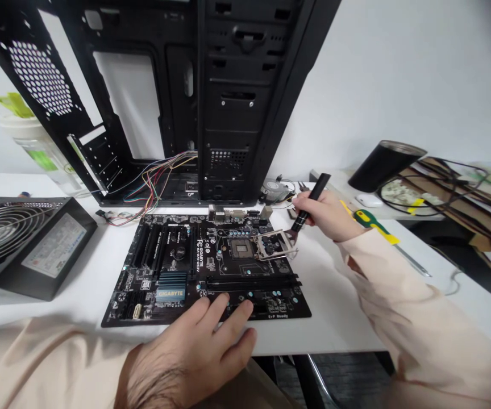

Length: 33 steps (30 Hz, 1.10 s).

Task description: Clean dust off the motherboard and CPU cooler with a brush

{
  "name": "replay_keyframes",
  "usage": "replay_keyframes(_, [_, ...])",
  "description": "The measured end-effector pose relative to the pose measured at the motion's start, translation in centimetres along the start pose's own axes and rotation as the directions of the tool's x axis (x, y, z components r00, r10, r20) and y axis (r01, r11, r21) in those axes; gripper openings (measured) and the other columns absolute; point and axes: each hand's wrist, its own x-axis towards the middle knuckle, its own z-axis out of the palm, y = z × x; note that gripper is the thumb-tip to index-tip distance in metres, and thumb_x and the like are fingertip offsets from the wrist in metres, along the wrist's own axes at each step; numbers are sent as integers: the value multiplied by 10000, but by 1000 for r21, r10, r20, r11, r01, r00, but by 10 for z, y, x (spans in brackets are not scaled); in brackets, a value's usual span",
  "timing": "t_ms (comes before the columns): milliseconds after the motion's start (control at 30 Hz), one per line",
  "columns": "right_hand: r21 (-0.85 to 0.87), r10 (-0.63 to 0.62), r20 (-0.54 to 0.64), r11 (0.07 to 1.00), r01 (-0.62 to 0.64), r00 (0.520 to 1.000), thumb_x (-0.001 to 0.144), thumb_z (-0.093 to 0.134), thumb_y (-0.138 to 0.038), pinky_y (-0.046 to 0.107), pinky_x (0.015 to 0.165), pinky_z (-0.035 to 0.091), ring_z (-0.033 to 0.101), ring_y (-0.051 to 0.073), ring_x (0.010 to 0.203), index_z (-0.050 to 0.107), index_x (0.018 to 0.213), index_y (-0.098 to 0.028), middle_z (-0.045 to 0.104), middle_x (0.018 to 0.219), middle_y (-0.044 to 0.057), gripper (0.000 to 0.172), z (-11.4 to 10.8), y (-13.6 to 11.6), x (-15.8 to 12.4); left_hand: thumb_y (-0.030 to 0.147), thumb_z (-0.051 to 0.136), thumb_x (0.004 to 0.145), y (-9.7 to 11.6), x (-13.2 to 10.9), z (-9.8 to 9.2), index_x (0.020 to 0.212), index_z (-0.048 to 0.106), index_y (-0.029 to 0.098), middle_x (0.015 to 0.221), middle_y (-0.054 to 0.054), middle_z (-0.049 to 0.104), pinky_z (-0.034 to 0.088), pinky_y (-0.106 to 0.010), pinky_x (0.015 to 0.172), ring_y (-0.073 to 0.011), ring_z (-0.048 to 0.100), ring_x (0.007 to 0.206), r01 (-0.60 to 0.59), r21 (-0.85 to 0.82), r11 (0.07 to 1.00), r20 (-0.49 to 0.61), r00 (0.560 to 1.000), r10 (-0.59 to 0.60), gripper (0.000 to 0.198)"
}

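Two hands are at work: the right hand (326, 215) has its fingers narrowed round a brush (313, 196), its long axis slanting from the handle end above them to bristles (292, 233) below and left, at the raised socket cover (271, 244), while the left hand (203, 343) holds nothing, fingers loosely spread at the near edge of the motherboard (207, 270). Ahead of those fingers it lies flat on the bench (339, 318), long axis running left to right, port side toward the case (237, 128) beyond. Brushing seems under way at the opened socket (242, 248); what remains cannot be told.
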Motion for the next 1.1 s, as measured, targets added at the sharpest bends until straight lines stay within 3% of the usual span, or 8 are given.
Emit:
replay_keyframes(267, [-48, -42, 59, 998, 45, 997, 706, 611, -423, 233, 458, 314, 406, 77, 457, 467, 519, -172, 422, 482, -34, 345, 4, 7, 1, 286, 489, 917, 0, -1, 2, 1182, 559, 240, 1297, -36, 551, 379, -398, 824, -268, 558, 1024, -3, 6, 1000, -12, 1000, 3, 279])
replay_keyframes(500, [-28, 0, 162, 1000, 5, 987, 666, 638, -396, 225, 405, 313, 418, 86, 419, 514, 544, -169, 448, 471, -24, 287, 0, 5, 0, 288, 500, 909, 1, -1, 3, 1182, 560, 243, 1296, -36, 549, 367, -404, 834, -276, 560, 1020, 1, 9, 1000, -18, 1000, -1, 284])
replay_keyframes(833, [20, -4, 28, 1000, 3, 1000, 703, 613, -373, 220, 412, 313, 418, 81, 398, 519, 587, -169, 451, 458, -17, 253, -4, 4, 2, 294, 489, 910, -1, 1, -1, 1172, 562, 250, 1290, -21, 554, 369, -393, 830, -270, 563, 1026, 6, -8, 1000, 1, 1000, -6, 276])
replay_keyframes(967, [23, -6, 92, 1000, 4, 996, 675, 636, -383, 218, 415, 317, 423, 79, 413, 531, 565, -163, 452, 458, -21, 268, -2, 2, 1, 279, 478, 916, -1, 2, -2, 1159, 570, 246, 1278, -18, 563, 374, -390, 829, -265, 567, 1015, 7, -13, 1000, -4, 1000, -7, 262])
replay_keyframes(1100, [25, 19, 227, 999, -25, 974, 619, 661, -397, 225, 412, 321, 422, 79, 408, 511, 513, -164, 437, 459, -27, 297, -1, -3, -2, 255, 455, 922, 0, 1, -2, 1162, 569, 243, 1275, -21, 564, 376, -393, 830, -266, 568, 1017, 5, -12, 1000, -4, 1000, -5, 265])
